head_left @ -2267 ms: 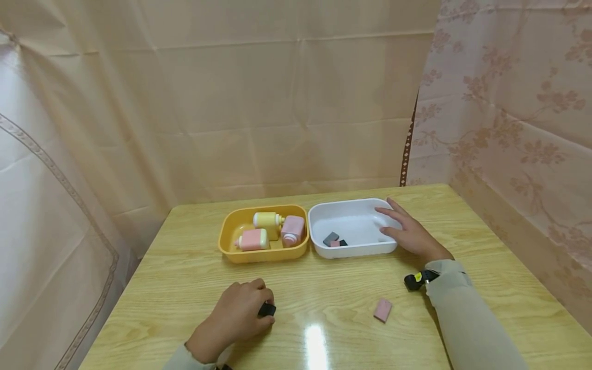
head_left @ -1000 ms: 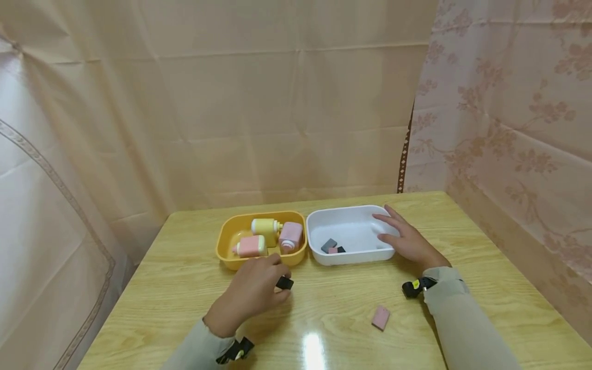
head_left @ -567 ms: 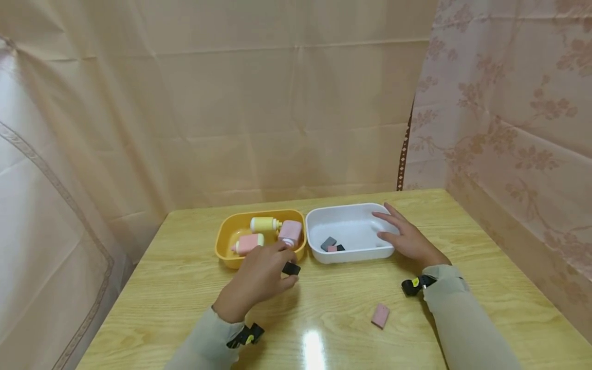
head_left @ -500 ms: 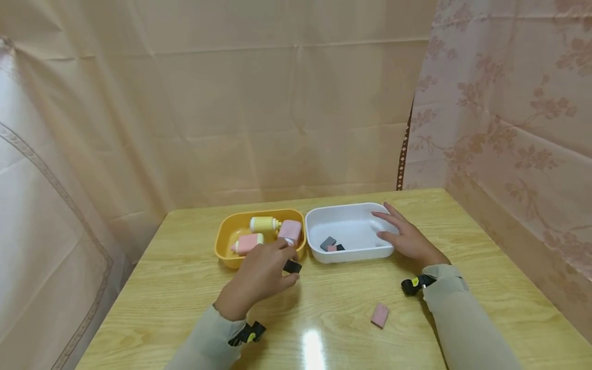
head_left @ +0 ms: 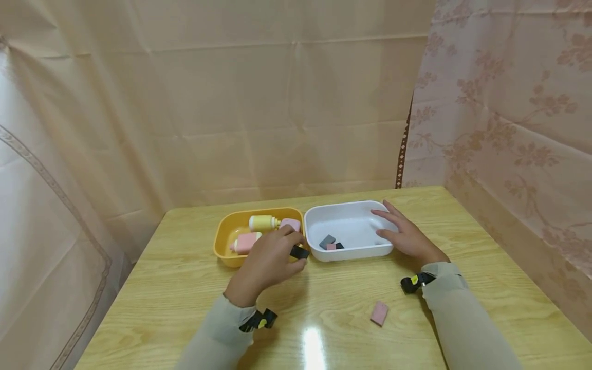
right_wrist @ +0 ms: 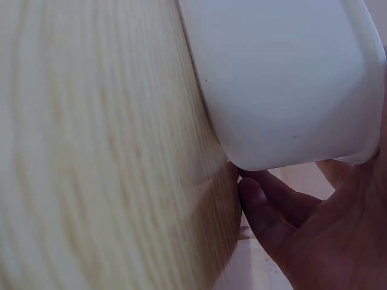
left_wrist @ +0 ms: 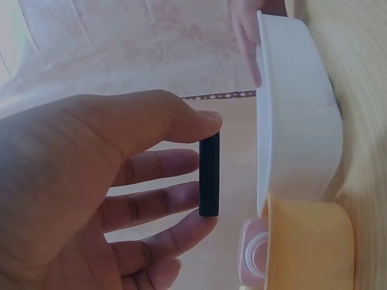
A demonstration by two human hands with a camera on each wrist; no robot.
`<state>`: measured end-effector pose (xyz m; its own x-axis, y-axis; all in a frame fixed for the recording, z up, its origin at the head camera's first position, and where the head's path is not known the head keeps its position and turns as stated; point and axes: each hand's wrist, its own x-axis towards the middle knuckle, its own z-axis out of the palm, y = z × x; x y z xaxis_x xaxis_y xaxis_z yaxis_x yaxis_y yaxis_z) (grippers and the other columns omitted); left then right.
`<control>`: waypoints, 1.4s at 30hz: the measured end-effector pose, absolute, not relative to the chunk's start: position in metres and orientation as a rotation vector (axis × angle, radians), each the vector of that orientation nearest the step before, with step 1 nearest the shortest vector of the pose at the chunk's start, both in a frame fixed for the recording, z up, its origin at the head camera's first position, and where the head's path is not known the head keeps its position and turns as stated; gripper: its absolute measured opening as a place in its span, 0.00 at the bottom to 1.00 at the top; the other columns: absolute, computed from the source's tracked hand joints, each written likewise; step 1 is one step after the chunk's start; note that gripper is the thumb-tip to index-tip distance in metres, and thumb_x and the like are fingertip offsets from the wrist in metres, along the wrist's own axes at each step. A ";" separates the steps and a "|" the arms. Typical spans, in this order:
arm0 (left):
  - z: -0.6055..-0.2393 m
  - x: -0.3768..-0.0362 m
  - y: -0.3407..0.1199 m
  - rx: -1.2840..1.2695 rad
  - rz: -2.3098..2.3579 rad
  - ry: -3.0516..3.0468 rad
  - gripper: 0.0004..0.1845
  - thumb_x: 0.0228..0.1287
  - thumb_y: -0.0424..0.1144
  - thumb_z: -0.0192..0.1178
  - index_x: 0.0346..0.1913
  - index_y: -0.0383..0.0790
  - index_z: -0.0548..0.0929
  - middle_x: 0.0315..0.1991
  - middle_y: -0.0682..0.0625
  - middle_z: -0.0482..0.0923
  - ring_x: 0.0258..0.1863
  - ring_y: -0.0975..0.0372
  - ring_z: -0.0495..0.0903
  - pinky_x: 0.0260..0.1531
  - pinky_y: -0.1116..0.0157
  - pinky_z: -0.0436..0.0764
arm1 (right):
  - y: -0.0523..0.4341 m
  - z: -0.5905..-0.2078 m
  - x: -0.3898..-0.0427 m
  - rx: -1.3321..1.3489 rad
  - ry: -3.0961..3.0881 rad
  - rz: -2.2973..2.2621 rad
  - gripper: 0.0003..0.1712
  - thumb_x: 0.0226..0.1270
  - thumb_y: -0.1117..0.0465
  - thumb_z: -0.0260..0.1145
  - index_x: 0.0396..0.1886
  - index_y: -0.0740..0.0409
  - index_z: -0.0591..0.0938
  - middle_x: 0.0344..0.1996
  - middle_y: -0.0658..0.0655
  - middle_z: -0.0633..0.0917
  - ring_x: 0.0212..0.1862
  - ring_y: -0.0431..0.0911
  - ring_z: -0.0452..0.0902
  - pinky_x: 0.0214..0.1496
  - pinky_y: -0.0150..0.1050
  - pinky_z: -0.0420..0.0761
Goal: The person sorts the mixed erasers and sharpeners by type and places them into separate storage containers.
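My left hand (head_left: 270, 259) pinches a thin black rectangular block (head_left: 299, 252) over the yellow tray's front right corner. In the left wrist view the thumb presses one narrow end of the black block (left_wrist: 209, 175), fingertips at the other side. At the right end of the white tray (head_left: 356, 253), my right hand (head_left: 411, 239) rests with thumb and forefinger stretched over the rim. Its other fingers touch the outer wall low down in the right wrist view. Inside lie a grey block (head_left: 327, 241), a small pink block (head_left: 331, 246) and a black one (head_left: 339, 245).
The yellow tray (head_left: 222, 252) stands against the white one. It holds a yellow pump bottle (head_left: 262, 222), a pink bottle (head_left: 246, 241) and a mauve bottle (head_left: 290, 223), partly hidden by my left hand. A loose pink block (head_left: 379, 313) lies on the wooden table (head_left: 342, 298).
My left hand has lifted the black block from the table's front left and carried it forward and right toward the white tray. The right hand stays at the white tray's end.
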<state>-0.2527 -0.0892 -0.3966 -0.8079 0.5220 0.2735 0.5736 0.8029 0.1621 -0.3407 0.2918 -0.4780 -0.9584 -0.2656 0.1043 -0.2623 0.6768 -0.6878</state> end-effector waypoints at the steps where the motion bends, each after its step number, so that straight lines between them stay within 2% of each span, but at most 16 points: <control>1: -0.396 -0.253 -0.088 -0.858 -0.360 -2.769 0.17 0.61 0.52 0.72 0.49 0.50 0.88 0.46 0.55 0.80 0.36 0.63 0.76 0.35 0.65 0.78 | 0.291 -0.478 -0.341 -0.455 2.870 -1.181 0.33 0.78 0.51 0.62 0.80 0.43 0.67 0.86 0.53 0.41 0.83 0.67 0.36 0.72 0.80 0.44; 8: -0.392 -0.260 -0.080 -0.862 -0.405 -2.750 0.18 0.61 0.50 0.72 0.51 0.47 0.88 0.50 0.53 0.82 0.45 0.60 0.80 0.48 0.59 0.83 | 0.289 -0.478 -0.342 -0.464 2.865 -1.184 0.33 0.78 0.53 0.63 0.80 0.44 0.67 0.86 0.55 0.41 0.83 0.67 0.36 0.73 0.80 0.43; 20: -0.385 -0.273 -0.060 -0.812 -0.460 -2.752 0.18 0.61 0.50 0.72 0.52 0.49 0.87 0.47 0.54 0.81 0.36 0.62 0.78 0.41 0.63 0.82 | 0.288 -0.480 -0.341 -0.441 2.868 -1.176 0.33 0.78 0.52 0.62 0.79 0.43 0.68 0.86 0.55 0.41 0.84 0.67 0.36 0.73 0.80 0.43; 35: -0.386 -0.292 -0.039 -0.675 -0.681 -2.732 0.19 0.63 0.50 0.72 0.54 0.48 0.86 0.54 0.53 0.78 0.48 0.59 0.79 0.52 0.61 0.84 | 0.288 -0.477 -0.338 -0.454 2.867 -1.172 0.33 0.79 0.53 0.62 0.80 0.43 0.67 0.86 0.54 0.41 0.84 0.67 0.36 0.73 0.80 0.43; 42: -0.397 -0.297 -0.034 -0.681 -0.638 -2.643 0.19 0.64 0.50 0.70 0.56 0.49 0.85 0.57 0.52 0.76 0.48 0.58 0.79 0.51 0.61 0.84 | 0.288 -0.476 -0.336 -0.443 2.874 -1.166 0.33 0.78 0.53 0.62 0.80 0.45 0.67 0.86 0.54 0.41 0.84 0.67 0.36 0.73 0.80 0.44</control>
